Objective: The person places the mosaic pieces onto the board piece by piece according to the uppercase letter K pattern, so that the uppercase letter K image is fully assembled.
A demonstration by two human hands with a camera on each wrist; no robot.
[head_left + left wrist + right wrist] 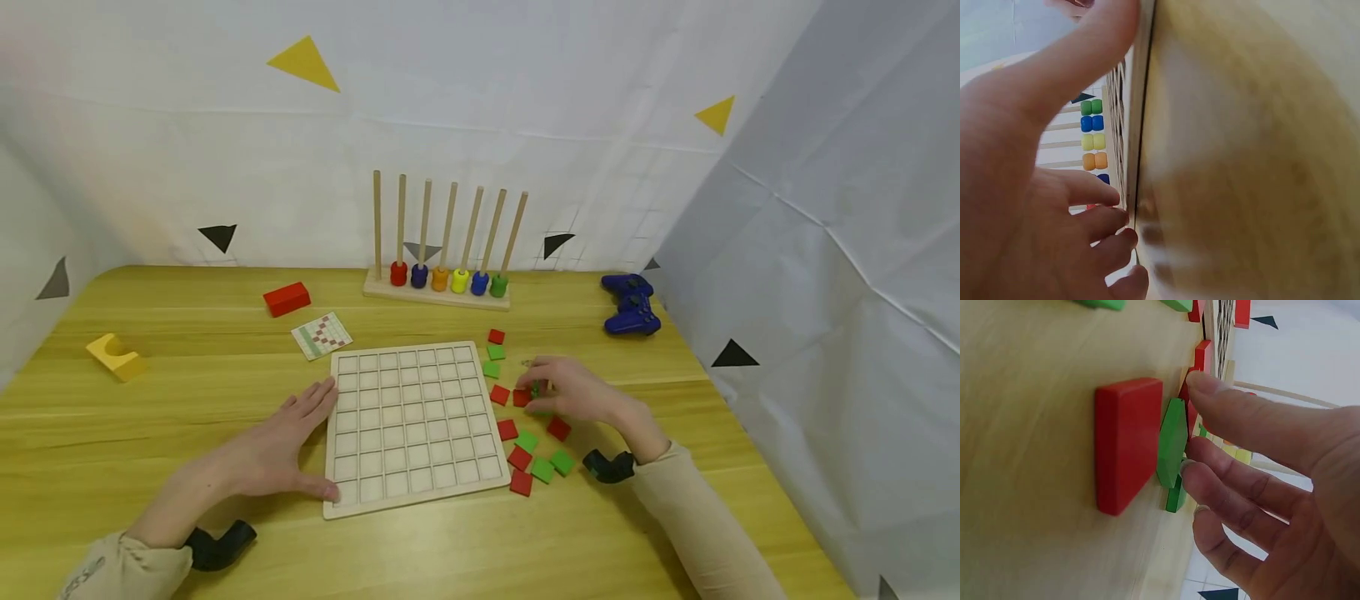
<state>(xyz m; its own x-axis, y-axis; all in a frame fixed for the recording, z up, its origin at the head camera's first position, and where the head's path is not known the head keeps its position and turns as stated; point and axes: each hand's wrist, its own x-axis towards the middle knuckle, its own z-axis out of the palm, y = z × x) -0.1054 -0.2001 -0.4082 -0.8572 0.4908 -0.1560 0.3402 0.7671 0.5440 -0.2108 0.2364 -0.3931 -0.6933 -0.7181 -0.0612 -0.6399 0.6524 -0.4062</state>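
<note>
A pale wooden grid board (416, 429) lies on the table. My left hand (273, 446) rests at its left side with the fingers spread, fingertips touching the upper left edge and thumb on the lower left corner. In the left wrist view, the left hand (1041, 144) lies along the board's edge. My right hand (573, 392) is right of the board and pinches a small red square tile (521, 398) between thumb and fingertips. In the right wrist view, green tiles (1173, 444) and another red tile (1127, 444) lie close to the right hand (1266, 481).
Several loose red and green tiles (521, 457) lie along the board's right side. A patterned card (322, 336), a red block (287, 299) and a yellow arch block (115, 357) sit left. Behind stands a peg rack with colored beads (438, 296); a blue game controller (632, 306) lies right.
</note>
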